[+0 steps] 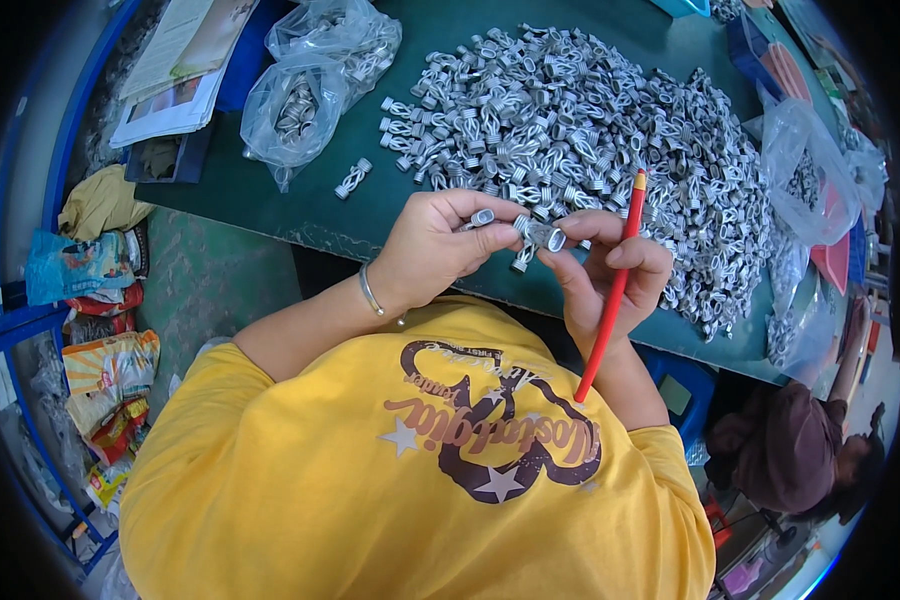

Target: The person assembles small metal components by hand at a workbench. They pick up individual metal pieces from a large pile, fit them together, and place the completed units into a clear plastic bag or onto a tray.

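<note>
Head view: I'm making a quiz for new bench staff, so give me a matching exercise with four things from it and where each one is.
Things:
1. red stick
2. small grey metal part
3. clear bag of parts
4. lone metal part

Places:
A. alone on the green table, apart from the heap
B. in the right hand
C. far left of the table
D. between the fingers of both hands, left hand included

Pairs: 1-B, 2-D, 3-C, 4-A

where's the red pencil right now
In the head view the red pencil is in the right hand, right of centre, its tip up by the pile of grey metal parts on the green table.
</note>
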Demonstrator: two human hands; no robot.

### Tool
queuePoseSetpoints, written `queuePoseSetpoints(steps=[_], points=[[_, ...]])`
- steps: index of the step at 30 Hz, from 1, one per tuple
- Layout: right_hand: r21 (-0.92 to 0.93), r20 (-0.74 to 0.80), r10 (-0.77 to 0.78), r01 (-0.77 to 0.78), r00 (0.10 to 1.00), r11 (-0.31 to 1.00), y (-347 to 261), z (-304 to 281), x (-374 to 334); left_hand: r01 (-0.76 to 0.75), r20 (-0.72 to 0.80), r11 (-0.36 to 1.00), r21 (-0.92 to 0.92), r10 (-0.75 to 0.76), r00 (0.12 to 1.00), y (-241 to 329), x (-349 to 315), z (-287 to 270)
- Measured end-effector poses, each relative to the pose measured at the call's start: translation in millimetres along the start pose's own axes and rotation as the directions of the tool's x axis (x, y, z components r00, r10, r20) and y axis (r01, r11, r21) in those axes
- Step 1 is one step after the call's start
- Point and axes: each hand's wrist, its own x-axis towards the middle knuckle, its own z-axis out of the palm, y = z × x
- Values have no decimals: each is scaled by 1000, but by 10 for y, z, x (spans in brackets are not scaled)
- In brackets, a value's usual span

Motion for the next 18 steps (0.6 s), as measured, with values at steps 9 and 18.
queuePoseSetpoints(steps=[9, 18], points=[[-143, 306, -170, 222, 937, 965, -8, 70, 215, 287, 115, 791, -540, -269, 956, 100, -9, -30], [-640, 275, -10, 191, 961, 744, 440, 7, 540, 76, -48, 980, -182, -86, 995, 45, -58, -115]])
